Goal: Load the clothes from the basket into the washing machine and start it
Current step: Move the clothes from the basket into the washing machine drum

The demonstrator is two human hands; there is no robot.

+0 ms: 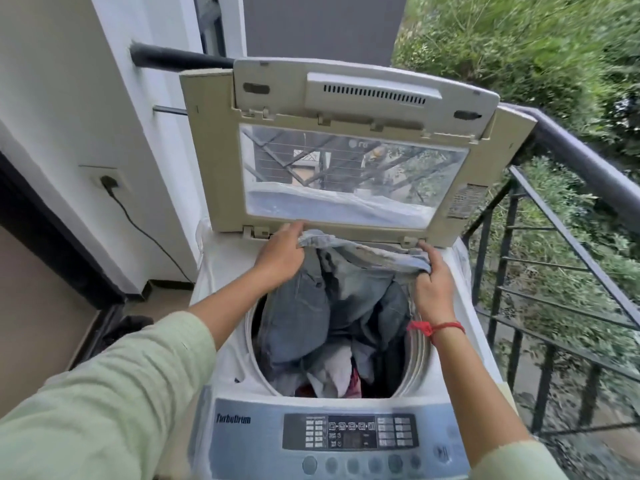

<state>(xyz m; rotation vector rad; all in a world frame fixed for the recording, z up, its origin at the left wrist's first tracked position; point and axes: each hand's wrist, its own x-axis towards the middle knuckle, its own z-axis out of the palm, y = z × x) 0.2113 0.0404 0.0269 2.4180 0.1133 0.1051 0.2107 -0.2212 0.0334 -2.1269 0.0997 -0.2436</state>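
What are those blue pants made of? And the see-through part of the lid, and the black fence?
The pants look like faded blue denim: thick cloth with stitched seams. The lid window is clear and shiny with reflections, glass or plastic, I cannot tell which. The fence looks like black-painted metal: thin, straight, stiff bars.

The washer (221, 358) is cut by the bottom edge; its panel (349, 431) labels are too small to read. Jeans (346, 282) hide fingertips of the left hand (280, 252) and right hand (433, 282). Left of the washer, a dark heap (130, 327) is unclear.
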